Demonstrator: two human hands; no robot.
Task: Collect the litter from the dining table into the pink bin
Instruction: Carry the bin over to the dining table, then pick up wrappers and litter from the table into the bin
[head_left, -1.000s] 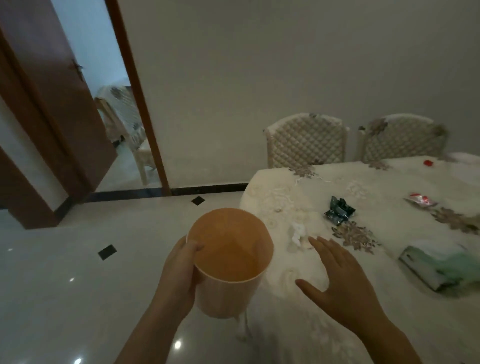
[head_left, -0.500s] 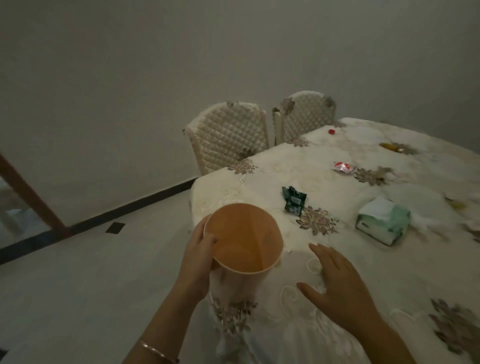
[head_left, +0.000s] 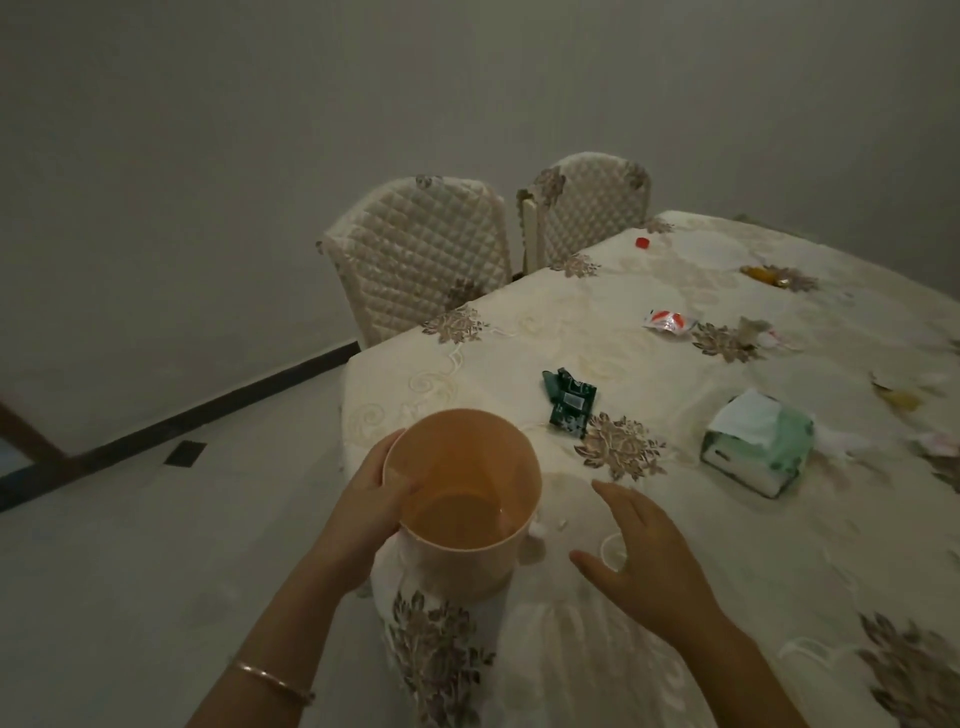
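My left hand (head_left: 371, 506) grips the rim of the round pink bin (head_left: 462, 499), held at the near corner of the dining table (head_left: 571, 649); the bin looks empty. My right hand (head_left: 644, 551) hovers flat over the cloth just right of the bin, fingers spread, holding nothing. A small white scrap (head_left: 543, 527) lies between bin and hand. Farther on lie a dark green wrapper (head_left: 569, 402), a red-and-white wrapper (head_left: 667, 319), a red cap (head_left: 643, 242) and a yellow wrapper (head_left: 763, 274).
A green tissue pack (head_left: 756, 441) sits right of the green wrapper, with more scraps (head_left: 898, 397) beyond it at the right edge. Two quilted chairs (head_left: 421, 260) stand at the table's far side. Pale tiled floor (head_left: 130, 545) lies to the left.
The view has swung right, from the doorway onto the table. The bin has come in over the table's corner; my right hand stays spread just above the cloth.
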